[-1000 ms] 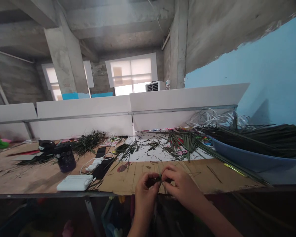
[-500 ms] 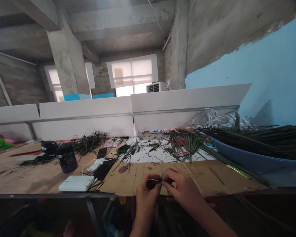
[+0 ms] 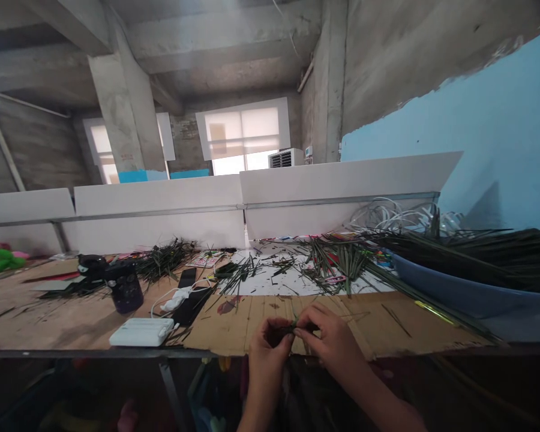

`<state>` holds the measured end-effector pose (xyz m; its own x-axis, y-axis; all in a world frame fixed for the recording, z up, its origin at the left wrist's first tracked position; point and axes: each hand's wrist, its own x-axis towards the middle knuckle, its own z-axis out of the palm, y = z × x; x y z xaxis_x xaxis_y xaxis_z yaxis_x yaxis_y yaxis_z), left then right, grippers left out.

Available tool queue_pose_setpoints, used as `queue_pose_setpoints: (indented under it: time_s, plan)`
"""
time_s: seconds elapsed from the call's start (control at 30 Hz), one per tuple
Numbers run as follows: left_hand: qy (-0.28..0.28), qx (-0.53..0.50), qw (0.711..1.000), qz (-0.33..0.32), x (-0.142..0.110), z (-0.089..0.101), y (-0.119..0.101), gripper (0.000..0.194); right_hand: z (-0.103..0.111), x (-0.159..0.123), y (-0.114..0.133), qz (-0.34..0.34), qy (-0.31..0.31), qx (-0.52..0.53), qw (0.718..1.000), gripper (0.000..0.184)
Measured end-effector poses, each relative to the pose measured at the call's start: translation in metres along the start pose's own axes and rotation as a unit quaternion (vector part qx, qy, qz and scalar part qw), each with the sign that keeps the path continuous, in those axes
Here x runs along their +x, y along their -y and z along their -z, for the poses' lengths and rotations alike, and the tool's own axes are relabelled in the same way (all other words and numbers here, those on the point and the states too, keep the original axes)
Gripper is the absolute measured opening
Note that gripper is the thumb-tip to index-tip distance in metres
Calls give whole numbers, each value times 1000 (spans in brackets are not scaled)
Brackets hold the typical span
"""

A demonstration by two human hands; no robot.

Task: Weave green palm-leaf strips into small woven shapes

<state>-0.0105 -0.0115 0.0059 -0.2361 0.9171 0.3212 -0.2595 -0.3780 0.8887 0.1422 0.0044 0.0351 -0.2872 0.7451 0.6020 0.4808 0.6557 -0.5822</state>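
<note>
My left hand (image 3: 271,345) and my right hand (image 3: 324,333) meet fingertip to fingertip above the front edge of a cardboard sheet (image 3: 364,312). Pinched between them is a small piece of green leaf strip (image 3: 295,320), its thin tip poking up past the fingers. Both hands are closed, thumbs against forefingers. Most of the strip is hidden by my fingers, so its full shape cannot be made out.
Right of the hands, a blue basin (image 3: 432,282) holds long dark green leaves (image 3: 490,258). Cut leaf strips (image 3: 348,258) lie behind the cardboard. To the left are a white power bank (image 3: 141,332), a dark cup (image 3: 124,288) and phones with a white cable (image 3: 180,299).
The fingers have shifted slightly around the leaf strip, and its tip now sticks up a little higher. Both hands stay in nearly the same place.
</note>
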Motion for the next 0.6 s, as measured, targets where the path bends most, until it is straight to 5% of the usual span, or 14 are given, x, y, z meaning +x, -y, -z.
queue_pose_setpoints:
  time_s: [0.3,0.6]
  plan:
    - [-8,14,1000,-8,-1,3,5,17,3,-2,-1,35,32,40,998,16]
    - [-19,34,999,-5,-5,-1,7,15,-4,-5,3,21,-4,8,1000,14]
